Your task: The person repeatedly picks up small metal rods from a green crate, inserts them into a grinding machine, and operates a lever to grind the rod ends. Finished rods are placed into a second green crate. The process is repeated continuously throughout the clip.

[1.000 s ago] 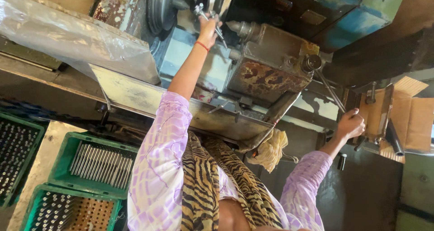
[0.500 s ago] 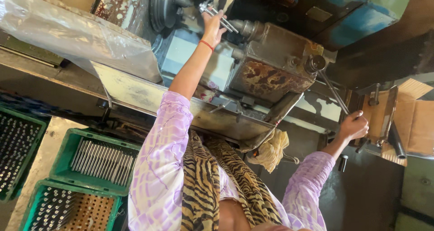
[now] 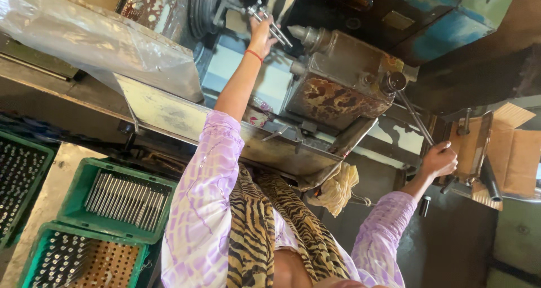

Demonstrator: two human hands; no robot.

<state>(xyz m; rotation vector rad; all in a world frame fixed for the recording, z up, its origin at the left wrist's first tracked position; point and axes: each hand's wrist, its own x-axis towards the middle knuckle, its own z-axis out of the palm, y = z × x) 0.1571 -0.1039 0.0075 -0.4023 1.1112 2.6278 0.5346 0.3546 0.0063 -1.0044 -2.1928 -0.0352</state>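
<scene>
While the head camera looks down along both purple sleeves, the left hand [image 3: 260,33] reaches to the lathe's chuck [image 3: 203,9], its grip closed around a slim metal rod [image 3: 270,24] just beside the pointed tailstock [image 3: 338,68]. Well to the tailstock's right, the right hand [image 3: 439,161] is wrapped tight around a long lever handle [image 3: 416,119]. Below the tailstock hangs a yellow rag [image 3: 337,187]; far to its lower left sit green crates [image 3: 121,200] of metal rods.

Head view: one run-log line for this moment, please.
left hand: on chuck key | right hand: gripping long lever | green trays: metal rods, lower left
</scene>
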